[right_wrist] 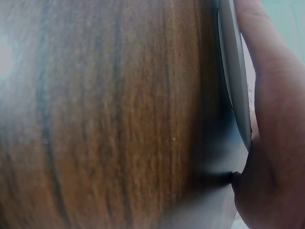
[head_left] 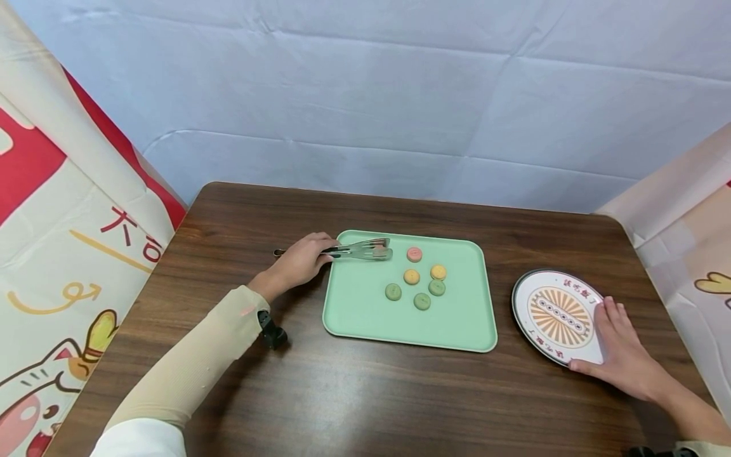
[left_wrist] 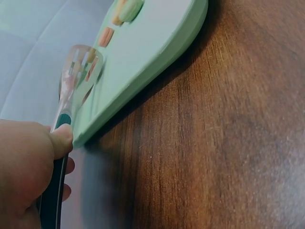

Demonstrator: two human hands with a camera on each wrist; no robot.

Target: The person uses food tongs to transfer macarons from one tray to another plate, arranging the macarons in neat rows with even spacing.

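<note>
My left hand point(head_left: 302, 259) grips the dark handle of metal slotted tongs point(left_wrist: 71, 88), thumb on top. The tongs' head reaches over the upper left corner of a mint-green tray point(head_left: 365, 317). A pinkish piece, probably a macaron point(head_left: 379, 250), shows between the tongs' slotted ends. On the tray lie a pink macaron point(head_left: 414, 254), two yellow macarons, one of them nearer the middle point(head_left: 411, 277), and three green macarons, the lowest in front point(head_left: 422, 301). Thumb and fingers spread, my right hand point(head_left: 619, 349) rests against the right rim of a round white patterned plate point(head_left: 531, 320).
The brown wooden table point(head_left: 342, 393) carries the tray at its middle and the plate to the right. Pale cloth point(head_left: 365, 101) hangs behind the table, and printed cloth point(head_left: 68, 254) hangs at the left.
</note>
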